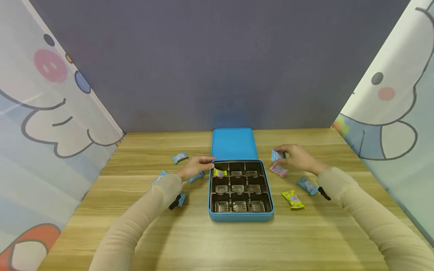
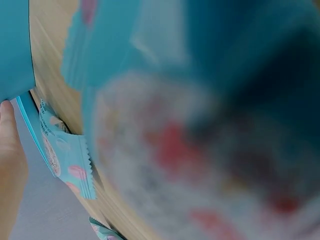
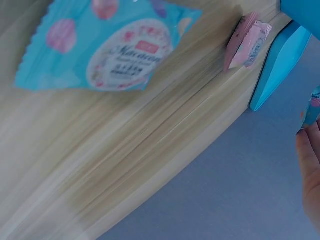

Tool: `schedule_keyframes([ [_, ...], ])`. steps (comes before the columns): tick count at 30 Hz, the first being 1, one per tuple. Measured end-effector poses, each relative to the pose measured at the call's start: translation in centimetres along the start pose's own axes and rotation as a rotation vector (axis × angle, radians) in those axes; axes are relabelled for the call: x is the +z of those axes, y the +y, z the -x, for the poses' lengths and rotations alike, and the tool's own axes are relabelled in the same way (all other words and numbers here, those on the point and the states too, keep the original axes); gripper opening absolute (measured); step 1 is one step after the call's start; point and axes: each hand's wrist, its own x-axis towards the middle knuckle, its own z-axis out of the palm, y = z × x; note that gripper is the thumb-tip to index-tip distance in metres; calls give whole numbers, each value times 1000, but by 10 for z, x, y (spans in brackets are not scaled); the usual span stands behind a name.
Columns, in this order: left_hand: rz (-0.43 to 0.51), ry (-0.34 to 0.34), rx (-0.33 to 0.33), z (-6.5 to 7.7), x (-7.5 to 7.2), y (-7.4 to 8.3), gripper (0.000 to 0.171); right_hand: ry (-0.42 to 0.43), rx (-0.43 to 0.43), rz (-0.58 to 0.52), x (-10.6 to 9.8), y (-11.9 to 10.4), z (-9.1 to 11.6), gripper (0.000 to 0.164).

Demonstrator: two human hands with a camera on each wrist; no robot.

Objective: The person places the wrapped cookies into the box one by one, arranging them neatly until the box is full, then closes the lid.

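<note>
Right hand point(image 1: 298, 157) pinches a blue packet point(image 1: 276, 154) between thumb and fingers, over the desk point(image 1: 237, 244) toward its far edge and right of centre. From my remote seat I see the left hand point(image 1: 194, 167) with fingers fairly straight, touching the far left corner of the blue box point(image 1: 240, 217), which sits around the middle of the desk. Its dark tray point(image 1: 239, 198) has nine compartments; a yellow packet point(image 1: 219, 173) lies in the far left one. Behind the box, the lid point(image 1: 234, 143) lies open by the desk's far edge. I make out a pink packet point(image 1: 279, 169) just in front of the pinched one, then a second blue packet point(image 1: 307, 186) near the right wrist, and another yellow packet point(image 1: 293, 199) closer to the near edge. Toward the left edge, four more blue packets point(image 1: 180, 157) lie scattered around the left hand and forearm.
</note>
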Motion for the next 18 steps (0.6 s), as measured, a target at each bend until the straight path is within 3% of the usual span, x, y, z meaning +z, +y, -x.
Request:
schedule_keyframes([
  [18, 23, 3, 13, 0, 0, 1, 46, -6, 20, -78, -1, -25, -16, 48],
])
